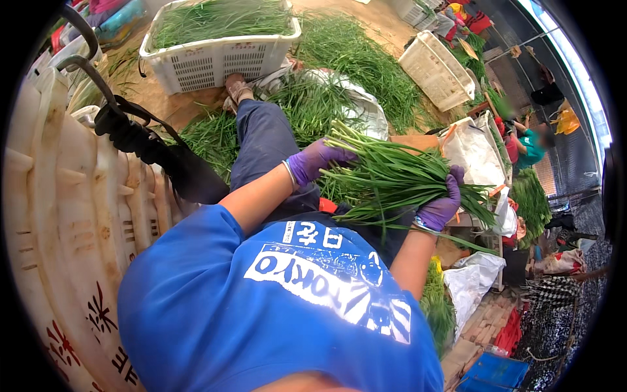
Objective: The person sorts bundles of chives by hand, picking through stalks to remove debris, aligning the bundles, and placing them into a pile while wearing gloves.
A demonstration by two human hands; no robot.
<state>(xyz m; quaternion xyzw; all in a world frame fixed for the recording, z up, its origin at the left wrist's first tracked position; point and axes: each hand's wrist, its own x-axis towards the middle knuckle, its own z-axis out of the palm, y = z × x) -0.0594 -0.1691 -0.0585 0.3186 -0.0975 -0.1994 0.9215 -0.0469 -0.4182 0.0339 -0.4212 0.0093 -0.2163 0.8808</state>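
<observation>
A thick bunch of long green chives (392, 179) lies across my lap, its pale cut ends toward the upper left and its leaf tips toward the lower right. My left hand (320, 161), in a purple glove, is closed at the pale-end side, with its fingertips partly behind the stalks. My right hand (444, 201), gloved in the same purple, grips the leafy side with its thumb up. A few loose leaves hang below the bunch toward my right wrist.
A white plastic crate (222, 64) full of chives stands ahead by my foot. Loose chives (366, 62) cover the floor beyond. An off-white crate (436, 70) lies tilted at the right. Stacked white crates (72, 215) rise close on my left. A person in green (532, 145) works far right.
</observation>
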